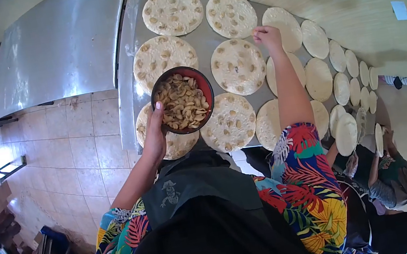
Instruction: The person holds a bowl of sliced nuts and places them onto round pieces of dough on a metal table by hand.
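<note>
The left hand (154, 130) grips a bowl (205, 86) of mushrooms (181, 101); the right (268, 38), fingertips pinched nearly together over the bases (282, 29), holds something too small to identify.

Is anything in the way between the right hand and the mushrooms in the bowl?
Nothing I can see stands in between. A flat, topped dough round lies low between the right hand and the open bowl of mushrooms. The left hand holds the bowl's far side.

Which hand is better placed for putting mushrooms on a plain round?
Probably the right hand: it is close to a plain dough round, while the left hand holds the bowl of mushrooms.
</note>
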A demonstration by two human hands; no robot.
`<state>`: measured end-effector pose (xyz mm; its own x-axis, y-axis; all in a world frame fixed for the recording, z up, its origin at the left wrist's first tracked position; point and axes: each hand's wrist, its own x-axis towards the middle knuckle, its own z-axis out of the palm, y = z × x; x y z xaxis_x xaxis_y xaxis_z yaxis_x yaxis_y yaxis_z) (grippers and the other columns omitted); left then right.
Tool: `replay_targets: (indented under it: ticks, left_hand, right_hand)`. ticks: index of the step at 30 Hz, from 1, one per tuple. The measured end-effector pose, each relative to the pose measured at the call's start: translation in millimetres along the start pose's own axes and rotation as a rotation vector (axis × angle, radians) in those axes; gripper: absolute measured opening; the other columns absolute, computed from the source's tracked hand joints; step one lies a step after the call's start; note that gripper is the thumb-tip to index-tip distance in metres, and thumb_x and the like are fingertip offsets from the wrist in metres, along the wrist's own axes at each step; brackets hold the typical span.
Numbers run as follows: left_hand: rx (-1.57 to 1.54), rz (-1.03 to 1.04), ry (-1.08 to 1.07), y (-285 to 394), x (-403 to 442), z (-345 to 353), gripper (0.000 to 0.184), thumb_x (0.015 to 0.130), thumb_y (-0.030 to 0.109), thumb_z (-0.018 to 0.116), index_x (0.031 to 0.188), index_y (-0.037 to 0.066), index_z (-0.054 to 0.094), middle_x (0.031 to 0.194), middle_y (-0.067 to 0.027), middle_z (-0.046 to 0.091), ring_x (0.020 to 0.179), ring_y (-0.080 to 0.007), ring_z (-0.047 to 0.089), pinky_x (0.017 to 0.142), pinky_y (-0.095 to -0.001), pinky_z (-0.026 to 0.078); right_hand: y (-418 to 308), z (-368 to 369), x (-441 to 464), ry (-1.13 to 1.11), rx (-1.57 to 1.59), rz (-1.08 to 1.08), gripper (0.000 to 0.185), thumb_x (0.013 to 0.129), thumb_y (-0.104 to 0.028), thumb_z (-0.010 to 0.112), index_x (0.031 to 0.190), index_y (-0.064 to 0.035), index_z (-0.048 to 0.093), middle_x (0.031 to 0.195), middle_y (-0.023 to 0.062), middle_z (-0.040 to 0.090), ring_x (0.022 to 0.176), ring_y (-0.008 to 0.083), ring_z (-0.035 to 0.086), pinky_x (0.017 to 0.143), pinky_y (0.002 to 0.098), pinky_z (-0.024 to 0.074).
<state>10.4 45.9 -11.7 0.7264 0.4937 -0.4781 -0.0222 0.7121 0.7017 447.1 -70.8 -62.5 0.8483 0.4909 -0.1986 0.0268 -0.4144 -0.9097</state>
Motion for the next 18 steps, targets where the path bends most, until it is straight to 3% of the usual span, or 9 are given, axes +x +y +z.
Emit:
replay_targets:
  ticks: [3, 5, 14, 18]
  left_hand:
    - [-0.013, -0.014, 0.023, 3.5, 4.2, 2.5, 0.068, 0.092, 0.050, 0.049, 0.136, 0.001, 0.033, 0.133, -0.0124, 0.045, 0.123, -0.0199, 0.042, 0.104, -0.0338, 0.031]
    - [-0.027, -0.020, 0.036, 1.6, 6.7, -0.2, 0.067, 0.092, 0.049, 0.049, 0.136, 0.000, 0.033, 0.133, -0.0124, 0.045, 0.124, -0.0198, 0.042, 0.105, -0.0337, 0.030]
    - [-0.016, -0.028, 0.048, 7.1, 10.1, 6.3, 0.066, 0.093, 0.047, 0.048, 0.137, 0.000, 0.031, 0.136, -0.0132, 0.043, 0.125, -0.0212, 0.040, 0.105, -0.0343, 0.030]
    - [-0.015, -0.021, 0.057, 2.3, 14.1, 1.9, 0.065, 0.094, 0.046, 0.047, 0.138, 0.001, 0.031, 0.136, -0.0131, 0.042, 0.125, -0.0216, 0.041, 0.105, -0.0346, 0.030]
  right_hand:
    - [16.7, 8.6, 29.4, 0.019, -0.208, -0.032, 0.010, 0.079, -0.001, 0.063, 0.087, 0.0027, 0.068, 0.075, 0.0097, 0.068, 0.066, 0.0139, 0.065, 0.060, 0.0258, 0.0531]
    - [23.1, 10.8, 38.7, 0.056, -0.523, -0.160, 0.014, 0.073, -0.006, 0.067, 0.085, -0.0015, 0.070, 0.077, 0.0112, 0.069, 0.069, 0.0181, 0.067, 0.064, 0.0298, 0.0528]
    - [33.7, 26.9, 41.2, 0.163, -0.827, -0.284, 0.017, 0.074, -0.010, 0.062, 0.089, -0.0119, 0.070, 0.088, 0.0113, 0.067, 0.080, 0.0264, 0.066, 0.073, 0.0353, 0.0517]
    - [5.2, 21.9, 24.0, 0.151, -0.842, -0.254, 0.019, 0.074, -0.007, 0.062, 0.092, -0.0092, 0.068, 0.088, 0.0117, 0.067, 0.080, 0.0240, 0.065, 0.073, 0.0331, 0.0514]
